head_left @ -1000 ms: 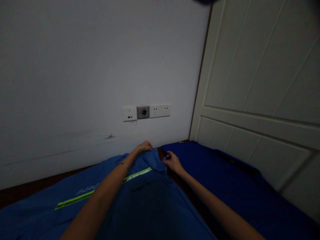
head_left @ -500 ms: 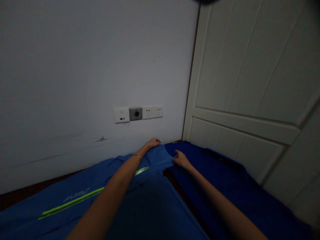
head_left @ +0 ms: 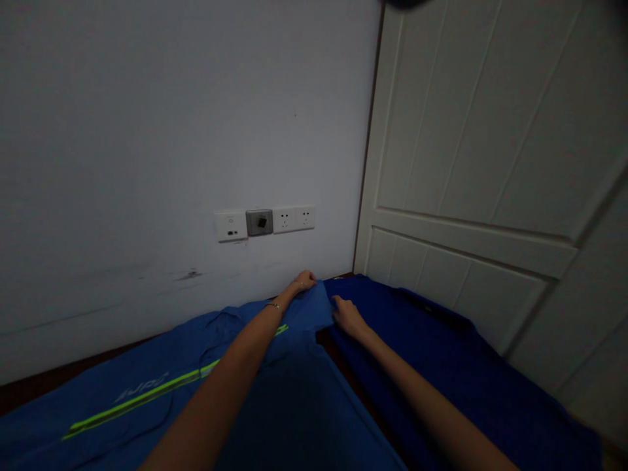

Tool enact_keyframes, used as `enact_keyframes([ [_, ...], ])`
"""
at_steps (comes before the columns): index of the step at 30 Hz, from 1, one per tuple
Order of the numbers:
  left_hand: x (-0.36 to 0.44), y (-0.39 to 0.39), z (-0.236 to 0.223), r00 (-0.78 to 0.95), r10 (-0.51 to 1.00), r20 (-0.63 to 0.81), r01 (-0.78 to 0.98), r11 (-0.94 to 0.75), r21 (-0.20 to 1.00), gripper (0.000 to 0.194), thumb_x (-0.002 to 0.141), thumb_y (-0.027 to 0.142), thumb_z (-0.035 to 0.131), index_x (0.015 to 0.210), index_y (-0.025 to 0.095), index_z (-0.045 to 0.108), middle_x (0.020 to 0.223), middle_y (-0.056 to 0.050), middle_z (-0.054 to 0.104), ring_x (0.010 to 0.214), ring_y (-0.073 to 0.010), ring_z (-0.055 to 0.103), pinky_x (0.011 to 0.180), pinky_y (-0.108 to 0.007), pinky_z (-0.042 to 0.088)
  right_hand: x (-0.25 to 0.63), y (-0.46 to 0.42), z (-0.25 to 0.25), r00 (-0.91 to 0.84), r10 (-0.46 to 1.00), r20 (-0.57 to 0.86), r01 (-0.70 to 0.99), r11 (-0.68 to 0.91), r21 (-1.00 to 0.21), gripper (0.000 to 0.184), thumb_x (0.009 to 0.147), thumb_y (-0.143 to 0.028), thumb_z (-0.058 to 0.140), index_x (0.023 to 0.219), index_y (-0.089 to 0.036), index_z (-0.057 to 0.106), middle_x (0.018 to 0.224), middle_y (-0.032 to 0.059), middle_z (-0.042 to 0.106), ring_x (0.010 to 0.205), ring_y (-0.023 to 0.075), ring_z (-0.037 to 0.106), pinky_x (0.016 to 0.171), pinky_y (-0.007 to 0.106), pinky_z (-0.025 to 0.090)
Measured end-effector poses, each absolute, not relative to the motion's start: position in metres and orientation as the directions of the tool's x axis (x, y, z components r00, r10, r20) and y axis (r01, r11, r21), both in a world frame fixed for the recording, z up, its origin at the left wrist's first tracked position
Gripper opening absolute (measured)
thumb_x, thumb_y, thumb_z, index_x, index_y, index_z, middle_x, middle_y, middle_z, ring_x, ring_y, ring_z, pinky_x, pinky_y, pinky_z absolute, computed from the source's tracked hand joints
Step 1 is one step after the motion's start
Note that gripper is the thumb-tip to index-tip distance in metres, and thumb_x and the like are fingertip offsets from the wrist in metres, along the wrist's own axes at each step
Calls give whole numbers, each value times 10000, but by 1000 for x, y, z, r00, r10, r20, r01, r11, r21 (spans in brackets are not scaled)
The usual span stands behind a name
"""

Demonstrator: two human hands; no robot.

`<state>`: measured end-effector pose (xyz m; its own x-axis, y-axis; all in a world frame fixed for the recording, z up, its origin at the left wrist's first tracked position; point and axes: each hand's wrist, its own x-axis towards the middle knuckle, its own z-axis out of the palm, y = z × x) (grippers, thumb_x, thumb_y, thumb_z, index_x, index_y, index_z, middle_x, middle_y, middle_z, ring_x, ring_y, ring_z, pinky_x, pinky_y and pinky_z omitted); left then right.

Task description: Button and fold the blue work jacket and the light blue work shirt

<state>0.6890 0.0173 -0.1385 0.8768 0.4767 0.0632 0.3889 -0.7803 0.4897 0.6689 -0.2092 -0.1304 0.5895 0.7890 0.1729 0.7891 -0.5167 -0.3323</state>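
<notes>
A lighter blue garment [head_left: 181, 347] with a yellow-green stripe [head_left: 142, 396] and pale lettering is spread low along the wall. My left hand [head_left: 307, 279] is closed at the far corner of the garment's right end, fingers pinched together on the cloth. At the near corner of that same end, my right hand [head_left: 349, 315] grips the edge between thumb and fingers. The end lies flat between both hands. A darker blue cloth [head_left: 432, 353] lies to the right, partly under my right forearm. Bracelets circle my left wrist and forearm.
The pale wall [head_left: 147, 131] rises behind the garment, with a row of sockets [head_left: 293, 219] and a grey plate [head_left: 259, 222] above my left hand. A white panelled door [head_left: 461, 229] stands at the right. Dark reddish floor [head_left: 343, 360] shows between the cloths.
My left fingers have curled in more tightly at the garment's far corner. The garment's end looks smoother and straighter between my hands. The view has shifted slightly.
</notes>
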Motion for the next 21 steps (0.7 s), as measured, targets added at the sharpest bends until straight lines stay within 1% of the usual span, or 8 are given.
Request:
enact_keyframes([
  [3, 681, 4, -142, 848, 517, 116, 430, -799, 420, 225, 767, 316, 562, 916, 166, 640, 1004, -82, 636, 951, -210, 558, 844, -324, 409, 656, -209, -129, 573, 803, 167, 819, -549, -168, 374, 830, -24, 335, 1174, -71, 473, 981, 181, 628, 922, 242, 606, 751, 308, 426],
  [6, 665, -3, -138, 806, 558, 198, 466, -804, 369, 322, 824, 363, 474, 1038, 161, 606, 1138, -131, 569, 1082, -260, 490, 914, -396, 355, 646, -206, -124, 607, 777, 170, 792, -609, -45, 382, 822, 11, 296, 1120, -79, 517, 991, 194, 610, 898, 236, 603, 721, 311, 438],
  [9, 637, 3, -127, 778, 547, 309, 450, -829, 333, 352, 859, 346, 408, 1125, 173, 559, 1215, -121, 515, 1147, -245, 437, 953, -373, 324, 637, -198, -118, 592, 756, 280, 777, -627, 52, 343, 830, -21, 309, 1042, -84, 572, 1048, 222, 575, 972, 265, 556, 726, 338, 447],
  [12, 593, 16, -119, 775, 527, 349, 453, -848, 275, 359, 886, 288, 334, 1140, 145, 543, 1216, -114, 521, 1148, -199, 446, 957, -305, 333, 622, -180, -117, 442, 819, 365, 859, -504, 92, 347, 841, -71, 324, 1085, -74, 571, 1149, 232, 533, 1105, 292, 472, 837, 389, 415],
  [15, 531, 27, -123, 786, 561, 261, 517, -827, 222, 391, 895, 295, 306, 1134, 100, 547, 1277, -151, 480, 1204, -212, 410, 984, -310, 318, 599, -152, -131, 265, 900, 345, 952, -301, 52, 410, 871, -203, 350, 1238, -80, 485, 1328, 200, 416, 1253, 284, 329, 987, 405, 297],
  [18, 459, 30, -134, 785, 614, 83, 603, -788, 127, 531, 881, 451, 308, 1233, 91, 478, 1412, -182, 296, 1310, -301, 241, 1023, -427, 258, 580, -124, -156, 130, 962, 240, 991, -125, -37, 529, 896, -408, 299, 1341, -133, 379, 1423, 146, 302, 1309, 270, 242, 1041, 445, 202],
  [19, 434, 30, -137, 773, 634, 18, 630, -770, 102, 594, 874, 502, 283, 1283, 96, 428, 1436, -183, 238, 1325, -319, 192, 1028, -460, 237, 578, -117, -165, 106, 974, 200, 994, -95, -62, 565, 895, -461, 271, 1358, -147, 354, 1437, 137, 274, 1318, 270, 221, 1047, 463, 177],
  [21, 387, 31, -145, 737, 671, -74, 675, -734, 75, 681, 858, 575, 223, 1362, 127, 322, 1463, -170, 153, 1336, -338, 126, 1030, -507, 199, 579, -106, -179, 122, 984, 132, 989, -109, -102, 620, 885, -534, 221, 1375, -167, 322, 1455, 136, 222, 1333, 272, 181, 1050, 492, 138],
])
